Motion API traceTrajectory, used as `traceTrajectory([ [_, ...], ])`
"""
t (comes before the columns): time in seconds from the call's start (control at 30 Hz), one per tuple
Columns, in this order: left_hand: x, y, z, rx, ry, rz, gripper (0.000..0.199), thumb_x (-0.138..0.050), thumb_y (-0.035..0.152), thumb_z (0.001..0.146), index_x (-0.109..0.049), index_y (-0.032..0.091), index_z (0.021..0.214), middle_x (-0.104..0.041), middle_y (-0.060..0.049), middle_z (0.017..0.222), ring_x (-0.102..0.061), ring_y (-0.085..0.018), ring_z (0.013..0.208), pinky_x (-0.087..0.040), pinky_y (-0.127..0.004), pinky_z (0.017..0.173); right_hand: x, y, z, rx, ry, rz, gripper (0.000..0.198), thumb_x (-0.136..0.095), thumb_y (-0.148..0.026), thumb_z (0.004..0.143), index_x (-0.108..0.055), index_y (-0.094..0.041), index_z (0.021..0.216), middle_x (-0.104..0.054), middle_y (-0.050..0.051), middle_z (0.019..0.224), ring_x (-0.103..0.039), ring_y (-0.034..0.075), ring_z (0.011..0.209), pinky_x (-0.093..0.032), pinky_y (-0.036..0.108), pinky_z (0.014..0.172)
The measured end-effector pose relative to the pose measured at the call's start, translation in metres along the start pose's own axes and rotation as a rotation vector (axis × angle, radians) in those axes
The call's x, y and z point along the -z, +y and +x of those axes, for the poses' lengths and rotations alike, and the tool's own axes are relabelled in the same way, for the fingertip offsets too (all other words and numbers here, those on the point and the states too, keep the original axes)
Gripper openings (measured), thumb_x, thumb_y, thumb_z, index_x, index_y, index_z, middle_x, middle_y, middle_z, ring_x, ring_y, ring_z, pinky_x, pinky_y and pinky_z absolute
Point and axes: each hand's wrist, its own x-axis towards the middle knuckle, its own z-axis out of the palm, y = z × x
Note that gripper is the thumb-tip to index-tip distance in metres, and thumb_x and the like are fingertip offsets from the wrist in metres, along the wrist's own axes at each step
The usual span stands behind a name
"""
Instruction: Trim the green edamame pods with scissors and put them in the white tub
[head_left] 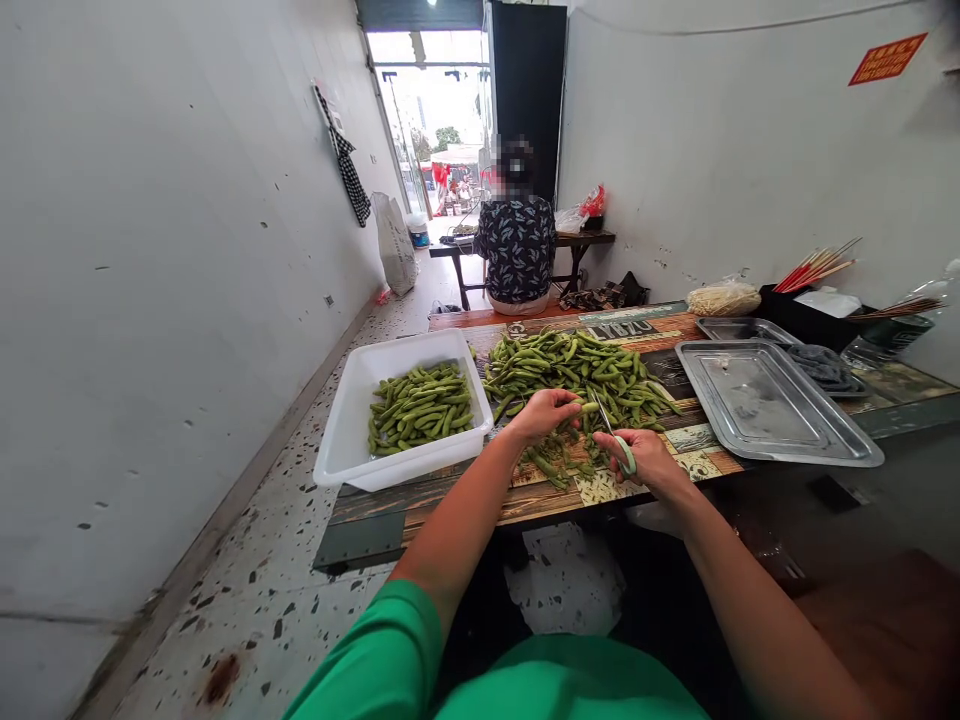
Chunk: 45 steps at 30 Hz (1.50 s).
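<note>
Between the fingers of my left hand (547,413) is a green bean pod (589,408), likely edamame. My right hand (643,458) is closed around the pale green handles of a pair of scissors (627,458), whose blades reach up beside the pod's end. Behind both hands spreads a large heap of pods (577,362) on the patterned wooden table (450,492). Small green trimmings (556,466) lie below my hands near the front edge. To the left, a white plastic tub (409,467) holds many more pods (421,405).
On the right lie a metal tray (780,400), a second tray (739,328) with a dark cloth (819,365), and a black box (799,308) of sticks. A person in a patterned shirt (516,248) sits ahead at another table (592,238). A white sack (394,245) stands by the left wall.
</note>
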Motion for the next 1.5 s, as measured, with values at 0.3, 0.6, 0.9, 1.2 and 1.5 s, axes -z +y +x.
traceTrajectory([
  [0.3,0.003,-0.008,0.005,-0.060,0.033,-0.133,0.035,-0.070,0.021,0.075,-0.050,0.011,0.102,-0.057,0.004,0.068,-0.056,-0.007,0.057,-0.041,-0.020,0.060,0.000,0.001,0.002,0.024,0.015,0.003,0.039,-0.071,-0.056,0.066,-0.058,-0.019,0.067,-0.056,-0.003,0.050,-0.051,0.012,0.041,-0.033,0.022,0.038],
  [0.6,0.005,-0.006,0.000,-0.047,-0.080,-0.111,0.082,-0.072,0.023,0.074,-0.027,0.011,0.141,-0.051,0.008,0.062,-0.056,-0.007,0.056,-0.037,-0.019,0.056,0.015,0.004,0.005,0.149,-0.022,-0.369,0.037,-0.069,-0.055,0.066,-0.068,-0.019,0.072,-0.054,-0.003,0.051,-0.049,0.013,0.050,-0.034,0.022,0.046],
  [0.9,0.001,0.009,-0.008,0.038,-0.177,-0.361,0.053,-0.081,0.037,0.062,-0.046,0.014,0.094,-0.057,0.005,0.067,-0.055,-0.006,0.053,-0.038,-0.020,0.054,0.024,0.008,0.005,0.299,-0.022,-0.349,0.027,-0.063,-0.040,0.071,-0.069,-0.019,0.085,-0.061,-0.001,0.067,-0.053,0.014,0.061,-0.040,0.023,0.059],
  [1.2,-0.003,0.015,-0.013,0.078,-0.224,-0.457,0.056,-0.086,0.036,0.054,-0.044,0.015,0.084,-0.058,0.006,0.061,-0.055,-0.007,0.051,-0.037,-0.020,0.053,0.006,0.008,0.007,0.300,0.022,-0.278,0.024,-0.062,-0.039,0.071,-0.070,-0.019,0.080,-0.060,-0.001,0.065,-0.052,0.014,0.059,-0.041,0.023,0.059],
  [1.5,-0.004,0.007,-0.009,0.073,-0.250,-0.489,0.054,-0.085,0.034,0.057,-0.045,0.015,0.088,-0.058,0.004,0.066,-0.055,-0.006,0.053,-0.037,-0.020,0.055,0.006,0.003,0.003,0.212,0.022,-0.216,0.027,-0.065,-0.044,0.071,-0.067,-0.017,0.070,-0.051,-0.003,0.051,-0.045,0.011,0.042,-0.036,0.022,0.043],
])
